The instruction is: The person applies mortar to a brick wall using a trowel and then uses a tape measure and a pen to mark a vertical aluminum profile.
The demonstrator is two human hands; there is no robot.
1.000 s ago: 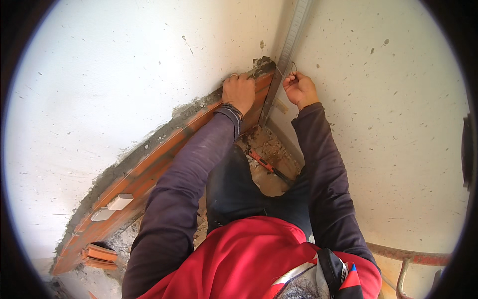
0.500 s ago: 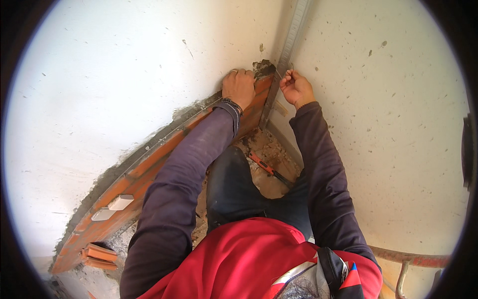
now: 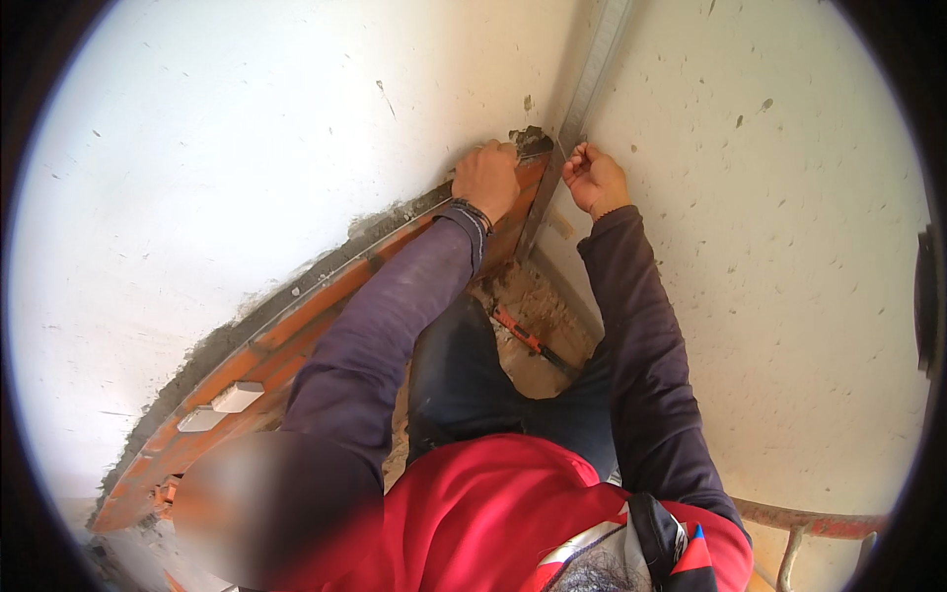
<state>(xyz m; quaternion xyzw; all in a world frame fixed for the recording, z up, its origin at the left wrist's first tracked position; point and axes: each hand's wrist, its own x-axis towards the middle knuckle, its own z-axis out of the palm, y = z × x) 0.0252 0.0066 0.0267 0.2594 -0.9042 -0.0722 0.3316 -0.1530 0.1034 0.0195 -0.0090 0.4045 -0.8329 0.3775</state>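
Note:
My left hand (image 3: pixel 486 181) rests at the top of a low orange brick course (image 3: pixel 326 296), close to the corner. Its fingers are curled in, and what they hold, if anything, is hidden. Just right of an upright metal profile (image 3: pixel 590 84) in the corner, my right hand (image 3: pixel 596 182) is raised with fingertips pinched together. A thin string seems to run from the profile to those fingertips, though it is very faint. Another fine line follows the upper edge of the bricks. Dark mortar (image 3: pixel 237 331) lies between the bricks and the white wall.
An orange-and-black tool (image 3: pixel 533 340) lies on the dusty floor between my knees. Two white blocks (image 3: pixel 238 397) sit against the brickwork at left. A blurred round shape (image 3: pixel 261 503) covers part of my left arm. A rusty metal frame (image 3: pixel 819 518) stands at lower right.
The view has shifted slightly. Both hands stay near the corner, the right one still pinched. A blurred shape has come in at lower left, covering some loose bricks.

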